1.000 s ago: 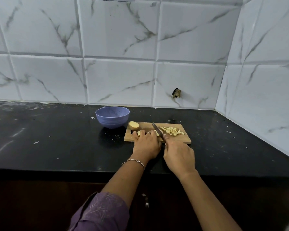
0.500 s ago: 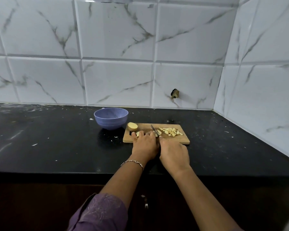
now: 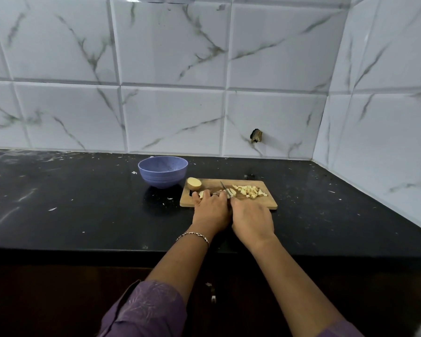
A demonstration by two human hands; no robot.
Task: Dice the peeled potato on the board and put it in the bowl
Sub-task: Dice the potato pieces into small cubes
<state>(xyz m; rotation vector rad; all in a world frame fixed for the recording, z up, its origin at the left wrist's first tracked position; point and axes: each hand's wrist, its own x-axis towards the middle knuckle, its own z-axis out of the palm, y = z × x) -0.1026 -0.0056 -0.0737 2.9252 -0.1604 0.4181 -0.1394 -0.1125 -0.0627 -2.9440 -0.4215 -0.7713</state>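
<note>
- The right hand (image 3: 252, 217) gripped the knife (image 3: 224, 187), fingers curled round a handle hidden beneath the hand. A second before, the blade had been raised and slanted clear of the other hand; now it had come down close against the left fingers.
- The left hand (image 3: 212, 210) held down the potato strips (image 3: 232, 192) with bent fingers. The two hands had closed up until they were nearly touching.
- I judged this to be another cross-cut in progress, turning strips into cubes. Dicing was well along but not finished.
- The diced pile (image 3: 249, 191) lay just right of the blade, much as it had a second earlier.
- The half potato (image 3: 194, 184) sat uncut at the far left corner of the board (image 3: 260, 203), just beyond the left hand.
- The bowl (image 3: 163, 171) stood on the counter (image 3: 83, 203) just left of the board. It looked empty, so nothing had been transferred.
</note>
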